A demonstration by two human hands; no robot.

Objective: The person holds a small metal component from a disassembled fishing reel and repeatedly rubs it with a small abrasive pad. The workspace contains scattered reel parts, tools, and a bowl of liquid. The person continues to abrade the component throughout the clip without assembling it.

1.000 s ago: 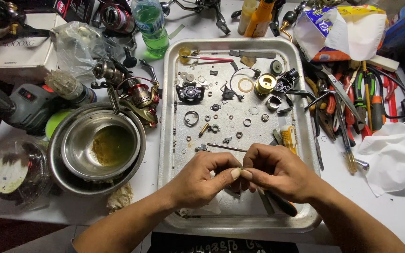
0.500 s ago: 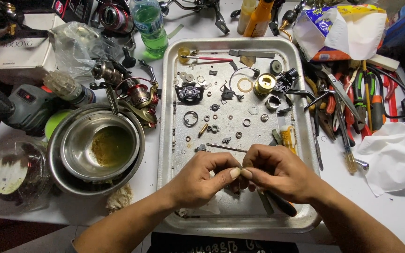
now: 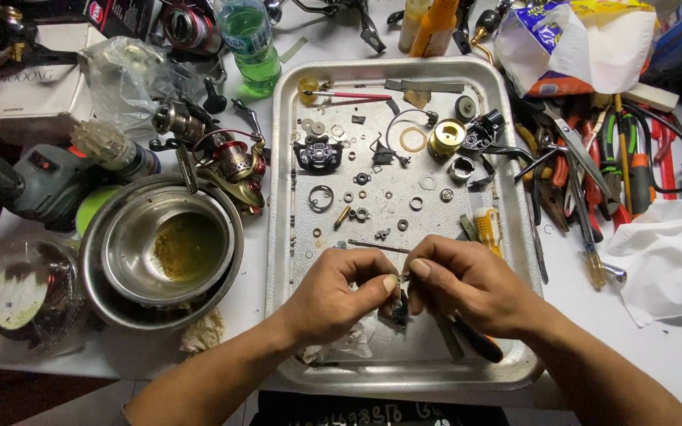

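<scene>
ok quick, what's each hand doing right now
Left hand: closed, pinching a small metal part over the tray.
Right hand: closed, pinching the same part, a dark tool tucked under the palm.

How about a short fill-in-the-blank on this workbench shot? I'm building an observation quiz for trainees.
1. Both hands, left hand and right hand, work over a metal ____ strewn with small parts.
2. The stacked steel bowls sit to the tray's ____.
3. The plastic bottle holds ____ liquid.
4. The pliers lie to the tray's ____.

Missing words: tray; left; green; right
</scene>
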